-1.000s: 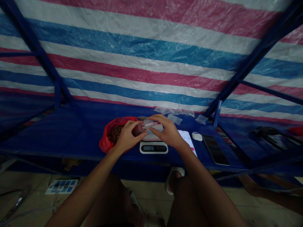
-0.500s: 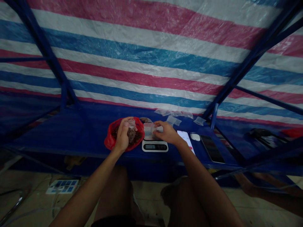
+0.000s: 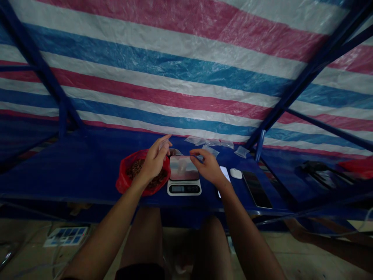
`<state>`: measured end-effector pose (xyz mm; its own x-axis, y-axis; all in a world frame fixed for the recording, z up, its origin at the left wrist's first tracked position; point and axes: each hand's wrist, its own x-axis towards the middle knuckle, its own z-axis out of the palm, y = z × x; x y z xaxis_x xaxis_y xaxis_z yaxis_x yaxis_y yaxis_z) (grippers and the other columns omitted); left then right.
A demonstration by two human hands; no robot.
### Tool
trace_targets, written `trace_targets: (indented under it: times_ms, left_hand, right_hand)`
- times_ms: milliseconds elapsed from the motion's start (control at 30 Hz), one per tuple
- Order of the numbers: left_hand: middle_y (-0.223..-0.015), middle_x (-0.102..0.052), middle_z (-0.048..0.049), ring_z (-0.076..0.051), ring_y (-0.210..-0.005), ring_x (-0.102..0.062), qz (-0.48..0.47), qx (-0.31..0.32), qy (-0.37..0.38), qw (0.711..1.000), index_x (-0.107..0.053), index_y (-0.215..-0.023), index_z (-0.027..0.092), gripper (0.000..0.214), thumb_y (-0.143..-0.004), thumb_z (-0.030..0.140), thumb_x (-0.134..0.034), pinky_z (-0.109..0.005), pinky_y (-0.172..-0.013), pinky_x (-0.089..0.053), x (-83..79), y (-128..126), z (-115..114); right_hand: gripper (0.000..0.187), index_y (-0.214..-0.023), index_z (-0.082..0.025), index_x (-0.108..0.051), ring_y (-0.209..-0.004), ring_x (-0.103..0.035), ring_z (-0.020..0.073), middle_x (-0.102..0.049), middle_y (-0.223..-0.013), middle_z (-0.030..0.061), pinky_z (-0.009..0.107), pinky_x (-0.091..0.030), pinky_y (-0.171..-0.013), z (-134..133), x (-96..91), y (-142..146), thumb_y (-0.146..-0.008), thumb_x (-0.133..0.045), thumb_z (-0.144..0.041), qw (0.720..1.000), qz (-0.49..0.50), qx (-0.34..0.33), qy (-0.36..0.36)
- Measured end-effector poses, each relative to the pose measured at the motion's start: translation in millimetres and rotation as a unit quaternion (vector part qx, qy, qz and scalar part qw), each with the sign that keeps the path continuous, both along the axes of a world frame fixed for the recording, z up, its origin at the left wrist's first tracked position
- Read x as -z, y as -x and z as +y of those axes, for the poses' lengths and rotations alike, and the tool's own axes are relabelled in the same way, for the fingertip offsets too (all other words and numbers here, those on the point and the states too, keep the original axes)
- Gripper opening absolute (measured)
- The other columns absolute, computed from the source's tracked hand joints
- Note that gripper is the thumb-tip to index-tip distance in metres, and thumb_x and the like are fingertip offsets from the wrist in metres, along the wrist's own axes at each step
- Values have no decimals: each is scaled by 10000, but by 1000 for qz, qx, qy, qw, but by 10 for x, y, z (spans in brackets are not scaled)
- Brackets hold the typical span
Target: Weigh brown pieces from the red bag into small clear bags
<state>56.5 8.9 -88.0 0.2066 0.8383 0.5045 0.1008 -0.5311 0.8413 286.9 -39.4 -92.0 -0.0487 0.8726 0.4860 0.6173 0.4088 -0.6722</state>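
My left hand [image 3: 155, 160] is over the right side of a red plastic bag [image 3: 121, 181] of small brown pieces [image 3: 135, 168]. Its fingers point up and close on a clear plastic bag [image 3: 164, 144], mostly hidden behind them. Right of it lies a white digital scale [image 3: 184, 189] with a shiny, bare weighing plate [image 3: 183, 169]. By the plate's right edge hovers my right hand [image 3: 208, 165], its fingers curved and parted from the thumb, with nothing visible held. A small filled clear bag [image 3: 175, 152] rests behind the scale, partly covered by my left hand.
Several flat clear bags [image 3: 210, 143] lie along the back of the blue table [image 3: 72, 167]. To the right are a lit phone [image 3: 223, 172], a white earbud case [image 3: 236, 173] and a dark phone [image 3: 257, 189]. Blue frame posts [image 3: 260, 146] flank the space. Another person's arm [image 3: 320, 237] shows at lower right.
My left hand has turned, so the bag's brown contents no longer show. My right hand has drawn off the plate, and the translucent item at its fingers is gone from view. The camera shifted slightly.
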Motion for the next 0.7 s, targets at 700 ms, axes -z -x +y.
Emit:
trace_targets:
  times_ms: [700]
  left_hand:
    - [-1049,-797,-81,-241,-920,-729,113,85,-37,989,-831,-1121,200,373,-967,477,-635,-368,-845,-590,-228,-143,278]
  right_hand:
    - [438,-1110,-212,-731,-959,-753,220,-804,-1034,75,381,-616,-891,410,-159,143,-826,-804,-537,967,214,-123,59]
